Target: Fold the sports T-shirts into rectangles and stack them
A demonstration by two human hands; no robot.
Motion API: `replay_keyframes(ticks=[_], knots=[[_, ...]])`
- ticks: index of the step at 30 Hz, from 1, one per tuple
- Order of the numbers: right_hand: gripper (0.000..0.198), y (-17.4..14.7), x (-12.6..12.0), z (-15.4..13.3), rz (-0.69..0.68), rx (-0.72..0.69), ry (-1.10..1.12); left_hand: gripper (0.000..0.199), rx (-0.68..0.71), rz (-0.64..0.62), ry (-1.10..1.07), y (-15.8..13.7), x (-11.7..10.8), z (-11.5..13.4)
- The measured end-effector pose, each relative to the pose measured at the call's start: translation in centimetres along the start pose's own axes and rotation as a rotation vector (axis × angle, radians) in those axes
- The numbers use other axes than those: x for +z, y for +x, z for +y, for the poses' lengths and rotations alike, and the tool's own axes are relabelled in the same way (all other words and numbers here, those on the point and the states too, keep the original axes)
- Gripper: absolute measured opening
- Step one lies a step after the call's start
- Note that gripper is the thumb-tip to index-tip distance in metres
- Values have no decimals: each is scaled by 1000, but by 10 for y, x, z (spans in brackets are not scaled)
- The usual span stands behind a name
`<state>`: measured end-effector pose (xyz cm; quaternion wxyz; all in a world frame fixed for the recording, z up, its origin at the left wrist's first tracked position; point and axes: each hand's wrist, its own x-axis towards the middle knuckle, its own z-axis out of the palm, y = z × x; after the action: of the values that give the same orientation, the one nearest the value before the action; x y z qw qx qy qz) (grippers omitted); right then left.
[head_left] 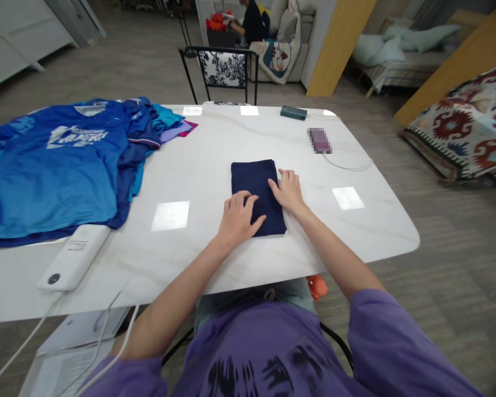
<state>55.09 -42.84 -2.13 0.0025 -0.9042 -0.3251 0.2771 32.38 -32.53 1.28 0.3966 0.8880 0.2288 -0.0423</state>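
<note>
Shirts (62, 171) heap left of the folded navy cloth (259, 184), cut off at the view's edge, lower layers buried. Over the cloth's near-left side, on the counter (206, 160), the left hand (237, 219) lies with its grip spread, hiding that edge; the right hand (290, 193), grip likewise spread, touches its right edge, and farther right a device (320, 141) is pixelated.

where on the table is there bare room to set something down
One bare patch of table lies between the shirt pile and the folded navy cloth. Another lies right of the right hand, nearer than the phone cable. Crowded: left end, with that pile and the white device, and the cloth, with the left hand over it.
</note>
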Motion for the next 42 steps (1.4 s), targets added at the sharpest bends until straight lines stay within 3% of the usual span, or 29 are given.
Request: replay_keyframes(ticks=[3, 6, 11, 14, 17, 25, 28, 30, 33, 36, 39, 42], knots=[[68, 12, -8, 4, -94, 134, -3, 48, 148, -66, 1, -37, -12, 22], [57, 26, -12, -3, -207, 142, -31, 38, 212, -86, 45, -52, -9, 31], [46, 34, -14, -13, -250, 73, 10, 26, 213, -85, 132, -36, 9, 39], [45, 27, -26, 7, -254, 66, 26, 27, 273, -114, 112, -19, 21, 65], [43, 13, -53, 54, -229, 88, -6, 26, 366, -168, 78, 0, 38, 113], [41, -37, -156, 243, -95, 335, -146, 25, 569, -276, -81, 67, 121, 277], [42, -48, -181, 281, -26, 439, -208, 26, 597, -289, -141, 84, 141, 321], [47, -52, -187, 287, 52, 452, -267, 31, 606, -295, -173, 83, 144, 336], [65, -59, -180, 275, 160, 283, -300, 55, 647, -317, -201, 65, 132, 328], [76, -72, -160, 261, 71, 75, -248, 68, 730, -317, -247, 41, 101, 290], [85, -77, -137, 274, -11, 41, -190, 67, 653, -287, -285, 30, 56, 220], [93, -61, -119, 296, 37, 11, -88, 61, 328, -209, -229, 22, -5, 120]])
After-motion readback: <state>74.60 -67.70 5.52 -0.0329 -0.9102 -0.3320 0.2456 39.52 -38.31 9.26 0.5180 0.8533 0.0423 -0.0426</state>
